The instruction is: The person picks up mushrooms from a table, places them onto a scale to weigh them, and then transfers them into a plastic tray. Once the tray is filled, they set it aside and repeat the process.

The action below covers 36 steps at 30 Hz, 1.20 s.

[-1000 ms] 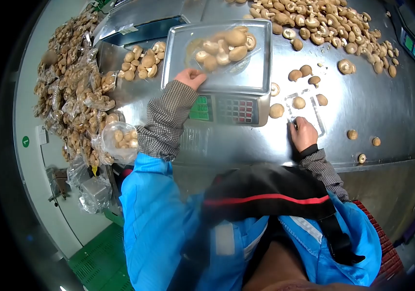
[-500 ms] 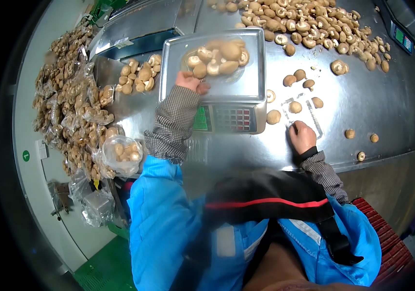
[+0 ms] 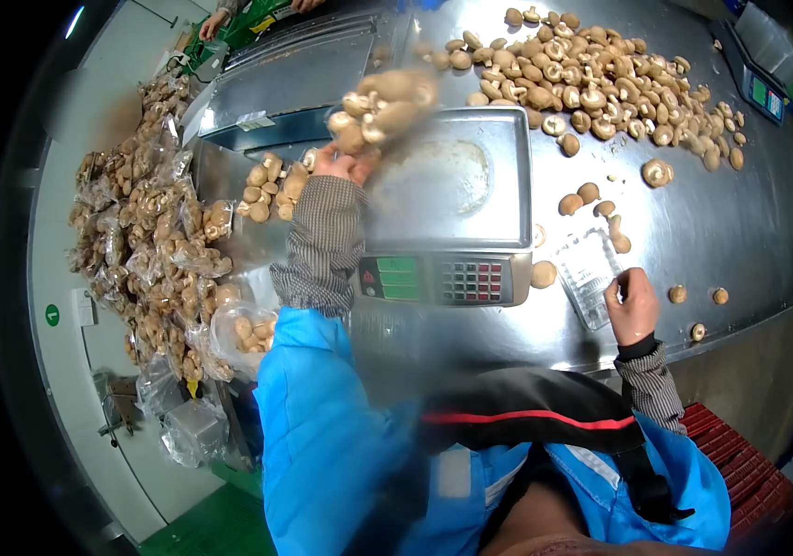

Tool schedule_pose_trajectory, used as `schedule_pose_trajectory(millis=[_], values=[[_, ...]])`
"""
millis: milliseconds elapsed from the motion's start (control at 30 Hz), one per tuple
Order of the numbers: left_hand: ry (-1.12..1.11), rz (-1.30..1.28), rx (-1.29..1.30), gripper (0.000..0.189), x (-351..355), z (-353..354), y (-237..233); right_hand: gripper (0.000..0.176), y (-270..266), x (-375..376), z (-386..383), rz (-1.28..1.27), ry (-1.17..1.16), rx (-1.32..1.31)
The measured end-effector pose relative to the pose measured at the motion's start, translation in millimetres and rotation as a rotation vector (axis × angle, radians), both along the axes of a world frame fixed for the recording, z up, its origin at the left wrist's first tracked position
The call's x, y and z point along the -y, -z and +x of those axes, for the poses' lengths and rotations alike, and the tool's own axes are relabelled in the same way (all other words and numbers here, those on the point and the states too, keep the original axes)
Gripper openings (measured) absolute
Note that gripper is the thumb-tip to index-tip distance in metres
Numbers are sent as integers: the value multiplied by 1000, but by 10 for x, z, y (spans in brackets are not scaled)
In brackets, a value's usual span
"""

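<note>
My left hand (image 3: 345, 167) grips the near edge of a clear tray of mushrooms (image 3: 382, 107), raised over the left edge of the weighing scale (image 3: 498, 218); motion blurs the tray. Nothing rests on the scale's metal pan, which shows a wet outline. At the right, my right hand (image 3: 633, 301) has its fingers closed at the edge of an empty clear plastic tray (image 3: 588, 273) lying tilted on the steel table. Several loose mushrooms lie just beyond that tray.
A large mushroom pile (image 3: 591, 83) covers the back of the table (image 3: 739, 241). Bagged mushrooms (image 3: 146, 241) are heaped at the left, with more trayed mushrooms (image 3: 257, 190) beside the scale. A second scale (image 3: 762, 93) stands back right. Another person's hands (image 3: 214, 23) show at top left.
The filled tray has left the scale pan, lifted up and to the left by my left hand. My right hand now holds the empty tray, and the mushroom that was over it has moved off.
</note>
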State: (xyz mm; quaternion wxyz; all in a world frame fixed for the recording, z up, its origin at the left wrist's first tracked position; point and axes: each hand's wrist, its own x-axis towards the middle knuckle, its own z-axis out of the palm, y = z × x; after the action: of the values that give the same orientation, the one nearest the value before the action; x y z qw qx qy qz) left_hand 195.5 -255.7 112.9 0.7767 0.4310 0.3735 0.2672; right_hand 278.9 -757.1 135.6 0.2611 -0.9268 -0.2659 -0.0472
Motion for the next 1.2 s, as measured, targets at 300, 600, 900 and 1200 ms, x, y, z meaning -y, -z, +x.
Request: schedule_pose_trajectory(millis=[300, 600, 900, 1200], values=[[-290, -118, 233, 48, -737, 366, 86, 17, -167, -88, -57, 76, 23, 44], [931, -181, -275, 50, 2202, 481, -616, 24, -216, -516, -30, 151, -449, 204], [1244, 116, -200, 60, 2987, 1276, -31, 53, 64, 323, 977, 234, -59, -488], [939, 745, -485, 107, 2356, 2504, 167, 31, 1019, 1541, 2430, 291, 647, -412]])
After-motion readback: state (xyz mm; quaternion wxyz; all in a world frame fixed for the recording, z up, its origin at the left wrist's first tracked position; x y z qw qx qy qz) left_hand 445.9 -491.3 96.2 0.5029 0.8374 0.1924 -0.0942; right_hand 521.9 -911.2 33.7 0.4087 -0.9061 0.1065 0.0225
